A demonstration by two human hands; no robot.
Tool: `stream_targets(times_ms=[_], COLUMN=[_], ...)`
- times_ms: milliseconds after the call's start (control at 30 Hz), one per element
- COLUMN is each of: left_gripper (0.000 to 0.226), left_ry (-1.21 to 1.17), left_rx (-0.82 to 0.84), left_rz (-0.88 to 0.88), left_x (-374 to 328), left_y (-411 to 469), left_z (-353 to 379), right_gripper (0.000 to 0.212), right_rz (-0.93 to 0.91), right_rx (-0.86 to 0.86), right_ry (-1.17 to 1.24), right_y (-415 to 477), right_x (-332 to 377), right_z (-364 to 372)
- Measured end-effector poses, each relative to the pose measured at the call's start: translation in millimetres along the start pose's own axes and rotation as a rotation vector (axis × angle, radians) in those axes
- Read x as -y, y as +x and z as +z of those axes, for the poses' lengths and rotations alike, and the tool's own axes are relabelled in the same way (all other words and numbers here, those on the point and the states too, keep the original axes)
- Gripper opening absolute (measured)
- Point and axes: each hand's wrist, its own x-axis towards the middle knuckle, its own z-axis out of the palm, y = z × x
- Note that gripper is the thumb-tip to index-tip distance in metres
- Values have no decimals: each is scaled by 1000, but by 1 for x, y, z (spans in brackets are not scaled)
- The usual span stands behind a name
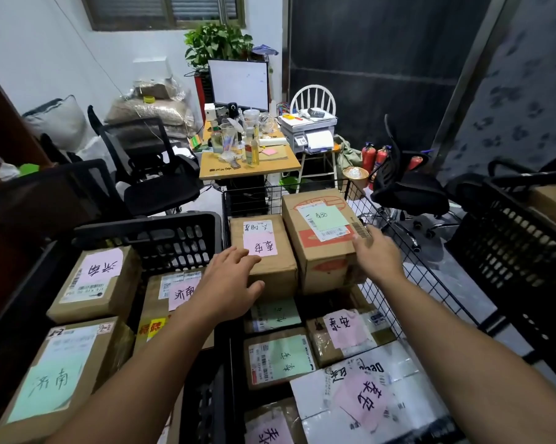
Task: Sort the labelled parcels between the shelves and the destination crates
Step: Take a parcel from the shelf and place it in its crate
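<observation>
Two cardboard parcels stand at the far end of a black wire crate (395,225). The smaller parcel (271,264) bears a pink label; my left hand (228,280) lies on its near left corner, fingers spread and thumb against the front face. The taller parcel (321,248) carries a green label; my right hand (377,251) touches its right edge with relaxed fingers. Below them lie several labelled parcels and a white mailer bag (376,398).
A black plastic crate (148,238) on the left holds three labelled boxes, one (94,283) with a pink label. Another black crate (526,238) stands at the right. Beyond are a cluttered desk (247,161), office chairs, a printer and fire extinguishers.
</observation>
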Motion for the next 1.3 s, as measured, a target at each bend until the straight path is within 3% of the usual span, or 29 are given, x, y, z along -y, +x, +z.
stream_targets(times_ms=[267, 400, 633, 900, 1300], left_gripper=[57, 58, 59, 63, 68], left_ry=[-60, -34, -153, -223, -239], left_rx=[-163, -141, -56, 51, 216], left_rz=[264, 412, 640, 1009, 1428], left_x=[-3, -2, -25, -106, -261], left_y=[-24, -43, -93, -175, -391], left_z=[-11, -18, -23, -11, 41], right_gripper=[55, 49, 55, 51, 55], right_rz=[-233, -293, -72, 297, 801], right_rx=[-70, -87, -217, -365, -536], right_ry=[-346, -533, -590, -677, -720], right_y=[-86, -146, -270, -437, -728], right_x=[23, 27, 14, -36, -115], right_z=[-26, -33, -54, -96, -167])
